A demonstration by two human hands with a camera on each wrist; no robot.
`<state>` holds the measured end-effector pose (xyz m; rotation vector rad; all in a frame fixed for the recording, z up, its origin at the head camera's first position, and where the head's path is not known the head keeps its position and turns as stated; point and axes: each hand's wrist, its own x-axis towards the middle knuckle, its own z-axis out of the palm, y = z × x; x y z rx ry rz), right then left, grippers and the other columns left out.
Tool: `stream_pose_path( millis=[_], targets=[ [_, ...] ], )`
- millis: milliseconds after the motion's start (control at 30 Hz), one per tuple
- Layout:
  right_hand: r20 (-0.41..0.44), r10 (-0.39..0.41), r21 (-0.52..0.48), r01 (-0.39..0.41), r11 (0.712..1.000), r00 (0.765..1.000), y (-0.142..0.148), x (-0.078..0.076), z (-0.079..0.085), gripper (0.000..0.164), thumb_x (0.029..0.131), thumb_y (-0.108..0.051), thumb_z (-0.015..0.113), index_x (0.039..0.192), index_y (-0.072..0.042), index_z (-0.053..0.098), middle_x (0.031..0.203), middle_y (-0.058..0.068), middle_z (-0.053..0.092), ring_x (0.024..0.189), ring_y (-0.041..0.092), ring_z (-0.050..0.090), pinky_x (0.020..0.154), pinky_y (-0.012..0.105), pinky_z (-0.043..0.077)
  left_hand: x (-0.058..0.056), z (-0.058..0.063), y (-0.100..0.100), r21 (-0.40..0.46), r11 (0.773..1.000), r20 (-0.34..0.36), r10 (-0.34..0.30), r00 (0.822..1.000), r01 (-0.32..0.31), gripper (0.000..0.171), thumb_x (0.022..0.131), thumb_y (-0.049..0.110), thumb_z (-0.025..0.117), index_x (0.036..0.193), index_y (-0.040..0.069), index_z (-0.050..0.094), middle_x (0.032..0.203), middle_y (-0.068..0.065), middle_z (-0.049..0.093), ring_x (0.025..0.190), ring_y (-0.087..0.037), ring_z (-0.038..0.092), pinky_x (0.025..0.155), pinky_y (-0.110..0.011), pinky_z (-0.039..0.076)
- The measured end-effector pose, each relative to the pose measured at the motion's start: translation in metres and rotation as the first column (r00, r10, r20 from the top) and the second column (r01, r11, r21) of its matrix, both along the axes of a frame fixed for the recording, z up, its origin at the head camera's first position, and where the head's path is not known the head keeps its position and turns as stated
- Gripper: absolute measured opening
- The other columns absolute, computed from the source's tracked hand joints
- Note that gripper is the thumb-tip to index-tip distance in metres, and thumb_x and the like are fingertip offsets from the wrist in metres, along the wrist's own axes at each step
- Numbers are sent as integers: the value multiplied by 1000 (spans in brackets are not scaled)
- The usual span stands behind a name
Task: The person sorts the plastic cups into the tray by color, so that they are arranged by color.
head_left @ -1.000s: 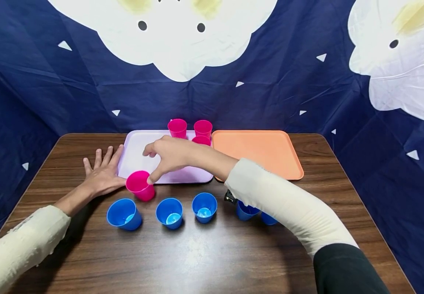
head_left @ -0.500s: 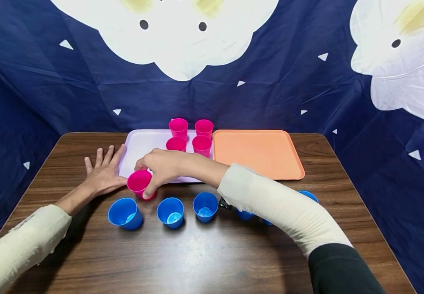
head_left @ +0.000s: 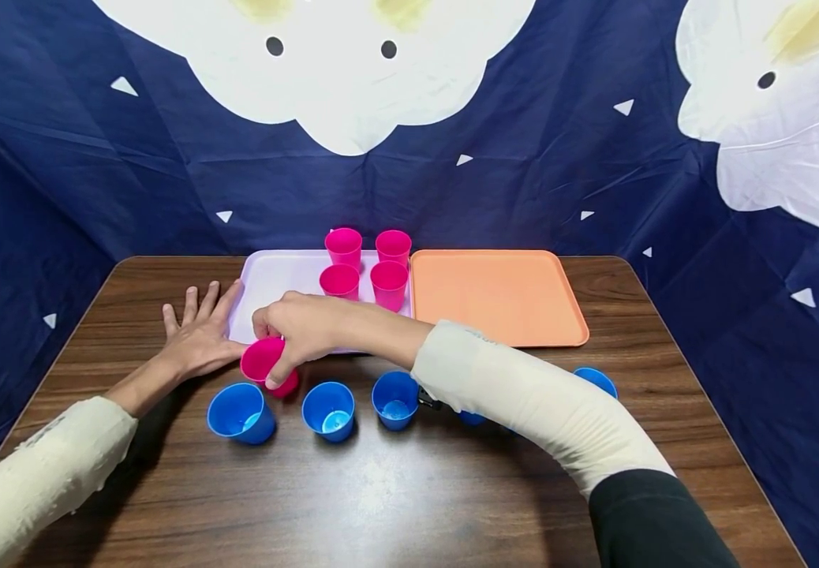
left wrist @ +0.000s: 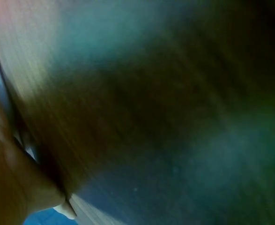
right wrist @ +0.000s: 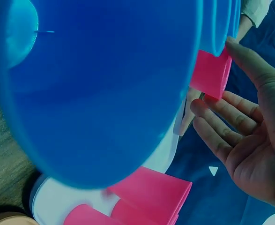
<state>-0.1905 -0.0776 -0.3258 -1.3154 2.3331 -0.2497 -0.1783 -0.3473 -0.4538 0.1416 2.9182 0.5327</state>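
Observation:
My right hand point(head_left: 306, 325) reaches across and grips a pink cup point(head_left: 259, 361) by its sides, thumb on the near side and fingers on the far side. In the right wrist view this pink cup point(right wrist: 210, 75) sits between the thumb and fingers, partly hidden by blue cups. My left hand point(head_left: 200, 343) lies with fingers spread at the left edge of the lavender tray point(head_left: 267, 276), its thumb close to the held cup. The left wrist view shows only part of the left hand point(left wrist: 15, 183), dark and blurred. Several pink cups point(head_left: 389, 285) stand on the tray's right part.
Blue cups stand in a row along the front: a left one point(head_left: 235, 412), a second point(head_left: 329, 410) and a third point(head_left: 395, 400). More blue cups point(head_left: 596, 380) are partly hidden by the right sleeve point(head_left: 523, 386). An orange tray point(head_left: 498, 296) adjoins the lavender one.
The right hand has come down and its fingers and thumb have closed round the pink cup, which has shifted slightly toward me. The left hand has stayed in place.

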Motion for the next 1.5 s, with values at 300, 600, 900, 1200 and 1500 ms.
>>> stream_pose_path(
  millis=[300,600,900,1200,1500],
  targets=[
    [23,-13,-23,13,1000,1000,1,-9,8,72,90,-50,90,150,-17,69,134,0,78,126,13,64,93,22,59,0,4,3,-35,999,16,-2,1000,2,137,87,80,76,182,19,0,182,-42,-4,167,-71,-14,124,-92,-15],
    [18,-75,-114,76,991,997,9,-29,19,68,92,-47,89,148,-13,71,139,5,79,127,16,71,91,20,60,-5,2,4,-44,999,39,21,999,-19,145,83,87,77,182,19,-5,182,-41,-7,166,-70,-19,122,-92,-18],
    [-104,-147,-65,141,988,984,13,-45,25,74,93,-48,87,155,-14,67,140,1,79,123,15,74,97,27,65,-6,3,9,-57,997,53,55,997,-52,152,77,97,73,182,20,-6,183,-39,-6,166,-70,-20,121,-92,-22],
    [-121,-184,-1,185,983,976,9,-59,14,74,95,-50,86,157,-15,65,139,0,78,128,16,71,104,31,63,-4,3,9,-60,997,60,55,997,-51,152,78,97,73,182,19,-5,183,-40,-7,166,-69,-20,122,-92,-21],
    [-136,-174,27,179,983,975,10,-61,7,71,96,-51,85,154,-15,67,130,0,79,124,17,71,102,30,60,-4,1,9,-62,997,54,55,997,-52,152,77,97,73,182,19,-5,183,-40,-6,166,-69,-19,122,-92,-21]
  ],
)
